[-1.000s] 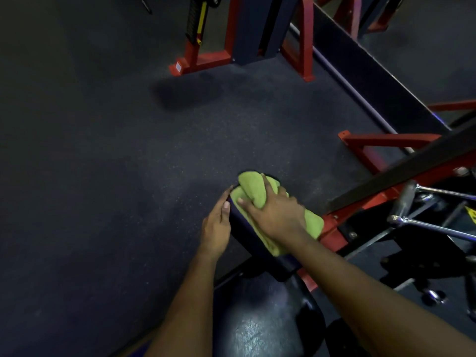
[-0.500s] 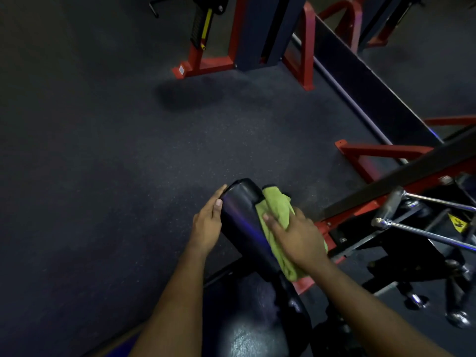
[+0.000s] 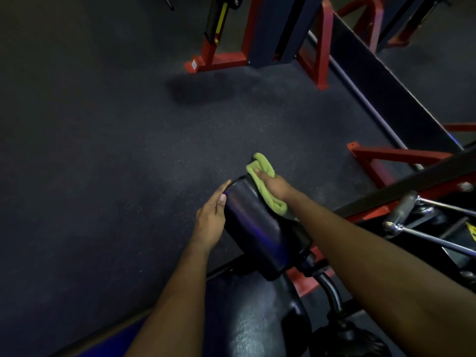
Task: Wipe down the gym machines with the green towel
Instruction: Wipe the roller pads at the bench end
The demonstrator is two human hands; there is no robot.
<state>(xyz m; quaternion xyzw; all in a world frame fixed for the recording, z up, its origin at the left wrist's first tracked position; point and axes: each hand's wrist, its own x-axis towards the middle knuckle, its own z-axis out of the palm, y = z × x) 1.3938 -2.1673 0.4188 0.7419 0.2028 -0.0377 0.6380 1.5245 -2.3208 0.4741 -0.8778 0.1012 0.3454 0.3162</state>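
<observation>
The right hand [image 3: 273, 186] clamps its curled fingers on the bunched green towel [image 3: 263, 166], which sticks out past the fingertips and lies under the palm against the black roller pad [image 3: 255, 228]. The left hand [image 3: 211, 220] lays straight, closed fingers along the pad's opposite side.

Seen through one wide-angle head-worn camera; looked forward and steeply down, close over the black pad [image 3: 257, 228], with dark floor [image 3: 103, 150] and red machine frames [image 3: 226, 59] farther off.
</observation>
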